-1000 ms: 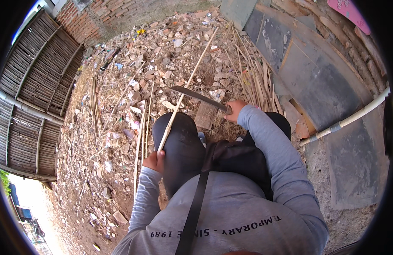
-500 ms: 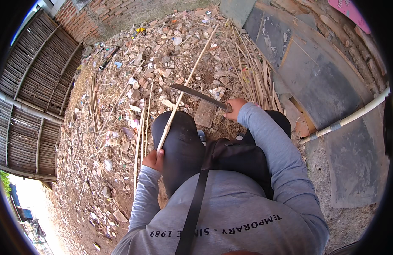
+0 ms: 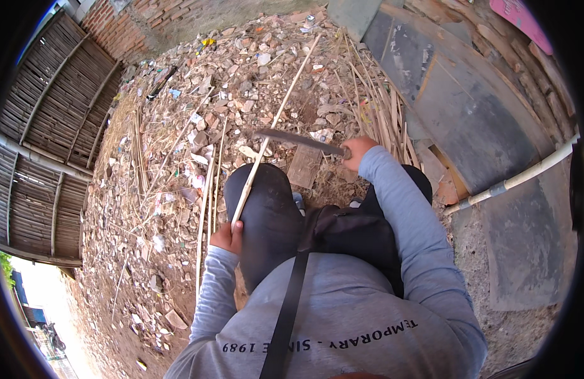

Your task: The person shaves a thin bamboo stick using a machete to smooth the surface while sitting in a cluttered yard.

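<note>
Head view: a long stick [image 3: 267,136] is gripped by the left hand [image 3: 227,237] fingers; a knife [image 3: 301,141] is clasped in the right hand [image 3: 357,151], blade touching the stick.

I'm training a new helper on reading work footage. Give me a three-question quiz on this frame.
1. True or false: the left hand grips the lower end of the long bamboo stick.
2. The right hand holds: A) a hammer B) a long dark blade C) a brush
3. Fill in: the stick rests across the person's left ____.

Key: 1 true; 2 B; 3 knee.
</note>
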Available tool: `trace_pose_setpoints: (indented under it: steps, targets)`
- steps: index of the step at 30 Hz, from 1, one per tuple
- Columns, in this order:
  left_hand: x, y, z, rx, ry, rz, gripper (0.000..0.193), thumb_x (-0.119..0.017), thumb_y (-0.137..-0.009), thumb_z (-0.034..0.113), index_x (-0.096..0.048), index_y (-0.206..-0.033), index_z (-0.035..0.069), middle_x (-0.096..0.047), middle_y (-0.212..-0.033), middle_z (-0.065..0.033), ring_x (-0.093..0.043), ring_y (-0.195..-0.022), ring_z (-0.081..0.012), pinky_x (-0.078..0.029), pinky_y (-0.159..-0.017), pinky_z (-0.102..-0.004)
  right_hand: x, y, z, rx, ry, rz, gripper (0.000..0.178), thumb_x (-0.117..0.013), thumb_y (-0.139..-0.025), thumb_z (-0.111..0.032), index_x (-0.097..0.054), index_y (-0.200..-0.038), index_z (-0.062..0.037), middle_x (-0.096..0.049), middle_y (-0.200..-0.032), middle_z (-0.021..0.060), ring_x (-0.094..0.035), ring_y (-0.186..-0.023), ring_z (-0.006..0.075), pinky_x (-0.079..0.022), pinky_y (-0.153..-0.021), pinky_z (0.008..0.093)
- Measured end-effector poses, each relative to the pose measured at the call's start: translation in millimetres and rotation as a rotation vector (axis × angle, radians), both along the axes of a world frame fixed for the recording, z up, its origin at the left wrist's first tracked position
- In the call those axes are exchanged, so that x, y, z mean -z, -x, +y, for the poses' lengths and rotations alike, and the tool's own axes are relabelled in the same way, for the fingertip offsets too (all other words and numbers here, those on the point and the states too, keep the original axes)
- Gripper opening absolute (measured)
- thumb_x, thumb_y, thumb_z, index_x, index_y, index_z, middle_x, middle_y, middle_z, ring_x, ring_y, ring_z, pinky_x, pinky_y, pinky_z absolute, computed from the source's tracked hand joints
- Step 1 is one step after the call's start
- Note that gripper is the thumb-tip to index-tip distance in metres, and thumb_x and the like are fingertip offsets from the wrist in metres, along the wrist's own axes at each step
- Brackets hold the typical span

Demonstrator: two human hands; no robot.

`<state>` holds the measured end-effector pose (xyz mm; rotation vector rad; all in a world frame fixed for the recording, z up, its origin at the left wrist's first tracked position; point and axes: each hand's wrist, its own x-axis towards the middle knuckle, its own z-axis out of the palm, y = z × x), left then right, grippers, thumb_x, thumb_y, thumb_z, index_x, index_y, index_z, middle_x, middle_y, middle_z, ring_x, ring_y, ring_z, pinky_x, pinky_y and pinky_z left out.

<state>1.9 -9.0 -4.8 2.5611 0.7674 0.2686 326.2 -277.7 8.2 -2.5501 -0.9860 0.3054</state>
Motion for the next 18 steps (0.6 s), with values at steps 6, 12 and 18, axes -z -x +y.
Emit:
trace_pose_setpoints:
  steps: [6,12,18]
  targets:
    - [-6,0,-4,-0.018,-0.055,0.072,0.053,-0.04,-0.093,0.048,-0.057,-0.075,0.001,-0.057,-0.063,-0.0237,-0.058,-0.063,-0.0431,-0.044,-0.057,-0.0487,-14,16,9,-0.005,0.039,-0.035,0.028,-0.07,-0.066,-0.029,-0.065,-0.085,-0.0084,-0.064,-0.079,0.0163,-0.062,-0.079,0.0347,-0.05,-0.072,0.0421]
    - [-11,-6,-7,-0.012,-0.02,0.051,0.052,-0.042,-0.093,0.047,-0.054,-0.071,0.002,-0.057,-0.062,-0.0239,-0.056,-0.061,-0.0441,-0.043,-0.056,-0.0504,10,-18,-5,0.111,0.019,0.055,0.036,-0.07,-0.065,-0.028,-0.066,-0.094,-0.0086,-0.065,-0.084,0.0179,-0.063,-0.082,0.0338,-0.051,-0.076,0.0405]
    - [-6,-2,-5,-0.031,-0.015,0.027,0.048,-0.045,-0.093,0.043,-0.055,-0.072,0.001,-0.056,-0.062,-0.0245,-0.056,-0.061,-0.0444,-0.043,-0.056,-0.0507,-19,23,11,-0.06,0.143,0.051,0.03,-0.064,-0.069,-0.026,-0.066,-0.095,-0.0103,-0.065,-0.09,0.0159,-0.062,-0.088,0.0338,-0.049,-0.081,0.0414]
